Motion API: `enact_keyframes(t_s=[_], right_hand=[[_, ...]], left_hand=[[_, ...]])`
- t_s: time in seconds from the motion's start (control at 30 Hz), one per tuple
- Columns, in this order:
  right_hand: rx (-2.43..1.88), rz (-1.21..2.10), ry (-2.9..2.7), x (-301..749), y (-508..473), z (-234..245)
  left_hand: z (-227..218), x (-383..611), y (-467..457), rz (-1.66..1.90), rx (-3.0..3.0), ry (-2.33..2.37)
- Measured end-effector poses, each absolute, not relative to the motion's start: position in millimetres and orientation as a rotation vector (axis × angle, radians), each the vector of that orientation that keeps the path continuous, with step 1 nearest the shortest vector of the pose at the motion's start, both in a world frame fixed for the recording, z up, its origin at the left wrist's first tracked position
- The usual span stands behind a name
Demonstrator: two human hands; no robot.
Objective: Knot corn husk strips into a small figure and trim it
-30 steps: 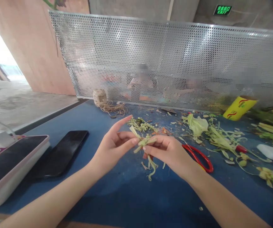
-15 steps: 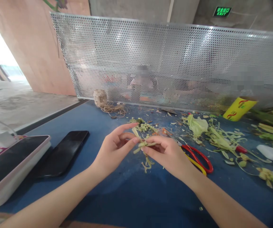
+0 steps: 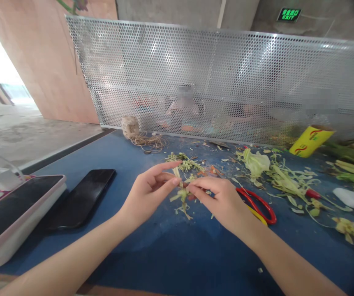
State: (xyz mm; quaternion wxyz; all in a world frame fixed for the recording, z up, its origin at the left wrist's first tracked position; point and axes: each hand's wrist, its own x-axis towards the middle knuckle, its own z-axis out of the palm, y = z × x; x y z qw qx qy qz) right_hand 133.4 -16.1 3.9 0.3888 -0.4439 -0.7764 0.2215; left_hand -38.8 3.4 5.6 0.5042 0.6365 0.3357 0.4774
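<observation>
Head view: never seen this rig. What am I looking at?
There's no machine: these are a person's bare hands, seen by a camera worn on their head, looking forward and down. The left hand and right hand pinch a small bundle of pale green plant strips between the fingers. On the blue table lie a phone, twine, a red-and-yellow-handled tool and plant scraps. Behind stands a perforated panel.

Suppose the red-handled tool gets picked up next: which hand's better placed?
Right, probably. The right hand is close beside the red-handled tool; the left hand is farther off, across the plant strips at its fingertips.
</observation>
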Motion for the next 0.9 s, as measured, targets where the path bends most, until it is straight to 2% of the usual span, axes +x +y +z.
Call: enact_keyframes(t_s=[0.43,0.6,0.7,0.9], right_hand=[[-1.025,0.598,-1.808,125.9,-16.2,-2.1],[-1.016,0.913,-1.721,123.2,-12.8,-4.3],[-1.05,0.987,-1.702,125.9,-12.3,0.2],[-1.08,1.084,-1.771,135.3,-10.9,6.7]], left_hand=[[5.9,-36.0,3.1,1.146,1.481,0.76],[2.8,-35.5,3.0,1.165,1.565,0.74],[3.6,-40.4,3.7,1.18,1.811,0.731],[11.5,-54.1,8.8,1.282,2.682,0.703]])
